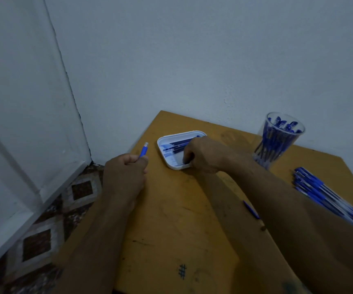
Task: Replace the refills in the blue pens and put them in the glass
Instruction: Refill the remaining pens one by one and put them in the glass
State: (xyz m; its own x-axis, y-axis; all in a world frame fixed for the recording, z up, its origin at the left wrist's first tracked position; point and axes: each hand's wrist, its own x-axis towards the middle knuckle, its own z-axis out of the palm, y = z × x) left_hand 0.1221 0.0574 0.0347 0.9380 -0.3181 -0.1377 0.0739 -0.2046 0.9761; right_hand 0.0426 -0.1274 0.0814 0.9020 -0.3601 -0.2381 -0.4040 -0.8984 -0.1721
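My left hand (126, 172) grips a blue pen barrel (143, 150) whose end points up and away, over the table's left edge. My right hand (201, 154) reaches into a white tray (165, 152) of dark blue refills (176, 145); its curled fingers sit among the refills, and what they hold is hidden. A clear glass (277, 141) with several blue pens stands at the back right. A pile of several blue pens (319, 192) lies at the right edge. A blue pen part (252, 210) lies beside my right forearm.
The yellow-brown wooden table (182, 230) stands in a corner against a pale wall (192, 60). A white door (23, 124) and patterned floor tiles (44, 230) are to the left.
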